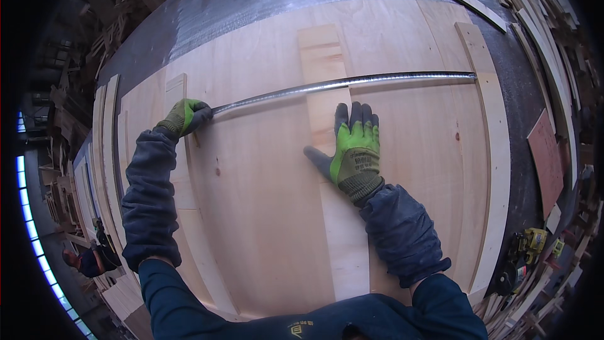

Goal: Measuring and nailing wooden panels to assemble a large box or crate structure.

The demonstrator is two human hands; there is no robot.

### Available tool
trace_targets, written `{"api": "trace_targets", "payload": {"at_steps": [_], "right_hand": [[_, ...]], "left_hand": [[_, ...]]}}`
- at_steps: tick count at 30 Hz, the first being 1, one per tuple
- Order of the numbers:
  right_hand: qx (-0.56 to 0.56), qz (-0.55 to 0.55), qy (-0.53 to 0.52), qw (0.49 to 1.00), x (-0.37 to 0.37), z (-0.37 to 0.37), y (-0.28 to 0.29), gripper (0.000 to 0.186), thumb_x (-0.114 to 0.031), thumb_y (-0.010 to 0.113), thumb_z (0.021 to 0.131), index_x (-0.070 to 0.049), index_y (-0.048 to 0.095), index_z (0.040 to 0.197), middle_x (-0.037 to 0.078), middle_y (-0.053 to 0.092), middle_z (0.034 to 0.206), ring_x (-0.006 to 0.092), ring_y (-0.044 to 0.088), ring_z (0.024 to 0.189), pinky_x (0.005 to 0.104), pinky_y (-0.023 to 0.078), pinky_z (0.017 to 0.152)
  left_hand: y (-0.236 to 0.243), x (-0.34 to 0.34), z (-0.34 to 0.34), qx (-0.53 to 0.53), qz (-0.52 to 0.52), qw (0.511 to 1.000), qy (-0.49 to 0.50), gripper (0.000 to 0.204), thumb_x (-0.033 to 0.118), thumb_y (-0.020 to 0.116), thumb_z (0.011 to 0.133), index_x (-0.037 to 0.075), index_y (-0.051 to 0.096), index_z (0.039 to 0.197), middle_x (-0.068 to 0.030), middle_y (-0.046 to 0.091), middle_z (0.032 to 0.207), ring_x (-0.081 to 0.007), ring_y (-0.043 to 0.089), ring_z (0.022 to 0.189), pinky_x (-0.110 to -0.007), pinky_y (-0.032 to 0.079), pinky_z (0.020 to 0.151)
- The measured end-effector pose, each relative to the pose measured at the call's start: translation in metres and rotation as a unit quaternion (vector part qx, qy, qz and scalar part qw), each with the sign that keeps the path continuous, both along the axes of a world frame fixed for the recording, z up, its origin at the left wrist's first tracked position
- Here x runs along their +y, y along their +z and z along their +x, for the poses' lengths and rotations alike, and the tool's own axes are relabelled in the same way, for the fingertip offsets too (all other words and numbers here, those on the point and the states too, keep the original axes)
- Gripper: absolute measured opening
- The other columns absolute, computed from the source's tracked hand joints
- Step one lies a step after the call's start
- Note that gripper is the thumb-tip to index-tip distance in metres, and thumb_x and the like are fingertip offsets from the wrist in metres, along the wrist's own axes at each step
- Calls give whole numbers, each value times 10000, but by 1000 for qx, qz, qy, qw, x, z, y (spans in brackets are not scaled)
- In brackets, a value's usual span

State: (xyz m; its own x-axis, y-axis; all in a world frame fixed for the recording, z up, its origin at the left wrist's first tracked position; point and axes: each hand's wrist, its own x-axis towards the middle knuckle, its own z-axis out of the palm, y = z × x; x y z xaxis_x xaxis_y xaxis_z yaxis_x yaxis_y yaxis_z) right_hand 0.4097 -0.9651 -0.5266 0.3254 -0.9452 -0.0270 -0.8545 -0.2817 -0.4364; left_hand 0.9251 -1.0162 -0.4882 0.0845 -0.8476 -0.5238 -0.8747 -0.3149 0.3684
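Across the plywood sheet (264,201), left hand (185,116) fingers clamp the steel ruler (343,82); right hand (352,148) fingers press together, flat on the middle strip (343,239).

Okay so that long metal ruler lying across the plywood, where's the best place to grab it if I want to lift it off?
Probably the free right end of the metal ruler, from above. It lies flat across the plywood panel and raised strips, so little edge is exposed. The left hand already pinches its left end; the right hand lies flat on the middle strip just below it.
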Motion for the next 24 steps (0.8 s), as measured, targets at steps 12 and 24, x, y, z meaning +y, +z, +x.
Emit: {"api": "trace_targets", "payload": {"at_steps": [12,24], "right_hand": [[-10,9,3,1000,-1,-2,-2,1279,-768,793,1052,101,354,1881,467,363,1887,620,278,1810,727,116,1504],[9,16,-1,1000,6,9,8,1289,-772,800,1039,75,340,1894,419,364,1913,590,259,1828,687,113,1514]], "left_hand": [[-3,-2,0,0,3,1000,-2,301,275,772,1124,36,944,1187,-96,904,1040,-209,802,965,-417,650,1003],[30,67,-3,267,-92,926,252,640,598,609,1280,57,798,1567,-48,812,988,-111,725,811,-301,611,716]]}}
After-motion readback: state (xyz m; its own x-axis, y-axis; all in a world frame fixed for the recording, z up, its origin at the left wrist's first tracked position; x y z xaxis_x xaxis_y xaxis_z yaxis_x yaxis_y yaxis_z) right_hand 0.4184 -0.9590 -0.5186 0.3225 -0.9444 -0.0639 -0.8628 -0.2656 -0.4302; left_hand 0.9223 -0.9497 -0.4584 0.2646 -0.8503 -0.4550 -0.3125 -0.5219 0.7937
